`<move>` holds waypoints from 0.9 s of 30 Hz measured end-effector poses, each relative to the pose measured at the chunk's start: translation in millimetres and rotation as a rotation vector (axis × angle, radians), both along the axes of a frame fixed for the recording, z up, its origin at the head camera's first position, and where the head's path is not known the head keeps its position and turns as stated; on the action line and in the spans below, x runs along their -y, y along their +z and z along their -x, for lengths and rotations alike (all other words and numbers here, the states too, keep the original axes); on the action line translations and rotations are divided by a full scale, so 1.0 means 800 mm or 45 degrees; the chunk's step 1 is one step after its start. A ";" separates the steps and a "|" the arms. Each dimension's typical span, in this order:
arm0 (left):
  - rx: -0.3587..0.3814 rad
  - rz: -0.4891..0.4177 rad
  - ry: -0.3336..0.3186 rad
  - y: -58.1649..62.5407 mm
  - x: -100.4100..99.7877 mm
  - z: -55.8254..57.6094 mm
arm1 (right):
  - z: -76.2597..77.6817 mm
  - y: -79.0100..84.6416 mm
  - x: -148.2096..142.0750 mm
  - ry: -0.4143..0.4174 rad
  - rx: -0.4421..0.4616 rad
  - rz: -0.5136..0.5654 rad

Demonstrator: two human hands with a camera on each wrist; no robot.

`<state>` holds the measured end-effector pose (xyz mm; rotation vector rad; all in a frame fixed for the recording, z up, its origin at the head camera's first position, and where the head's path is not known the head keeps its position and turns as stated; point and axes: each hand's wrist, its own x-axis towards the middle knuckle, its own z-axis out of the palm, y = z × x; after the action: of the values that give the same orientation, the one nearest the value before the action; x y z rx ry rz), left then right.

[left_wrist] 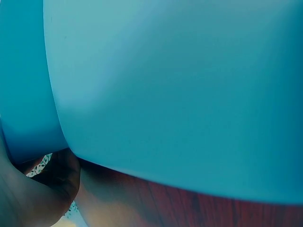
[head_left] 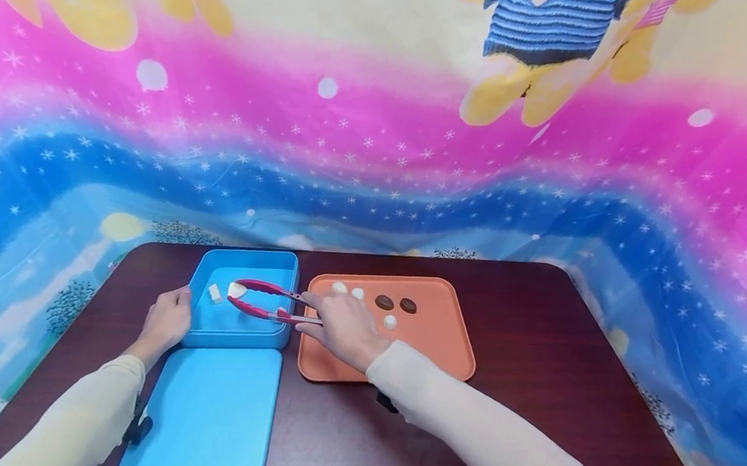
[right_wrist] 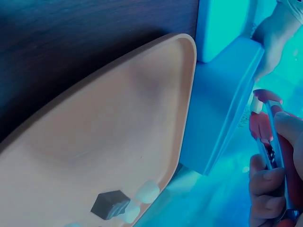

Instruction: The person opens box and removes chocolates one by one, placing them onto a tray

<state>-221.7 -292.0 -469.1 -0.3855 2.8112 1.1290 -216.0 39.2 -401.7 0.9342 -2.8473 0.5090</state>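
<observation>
My right hand (head_left: 349, 328) grips red-tipped metal tongs (head_left: 264, 286) that reach over the open blue box (head_left: 236, 340). A small white piece (head_left: 237, 291) sits between the tong tips; in the right wrist view both tips touch this white piece (right_wrist: 256, 105). Another white piece (head_left: 214, 293) lies on the box floor. At the box's left side, my left hand (head_left: 168, 317) holds the wall, its fingers partly hidden. The orange tray (head_left: 430, 347) under my right forearm bears two brown oval pieces (head_left: 384, 302) and several white pieces (head_left: 390, 322).
A flat blue lid (head_left: 211, 410) lies in front of the box, near my left forearm. Box and tray stand side by side on the dark wooden table (head_left: 521, 362). Behind the table hangs a patterned cloth (head_left: 381, 131).
</observation>
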 end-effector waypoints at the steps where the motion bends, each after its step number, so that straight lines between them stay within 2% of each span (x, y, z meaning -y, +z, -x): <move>1: 0.002 -0.001 -0.002 0.000 0.000 -0.001 | -0.001 0.000 -0.004 -0.002 0.011 0.006; 6: 0.006 -0.008 0.001 0.001 -0.001 -0.002 | -0.008 0.004 -0.022 -0.051 0.043 0.038; 11: -0.006 -0.012 0.001 0.002 -0.001 -0.003 | -0.012 0.005 -0.042 -0.089 -0.016 0.045; 18: -0.006 -0.021 0.007 0.003 -0.002 -0.004 | -0.018 0.001 -0.069 -0.116 -0.032 0.071; 27: -0.009 -0.025 -0.010 0.002 -0.002 -0.002 | -0.026 -0.006 -0.104 -0.210 0.021 0.083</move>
<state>-219.8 -290.8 -467.7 -0.3698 2.8024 1.1579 -194.9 122.8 -406.9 0.6800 -2.8704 0.5891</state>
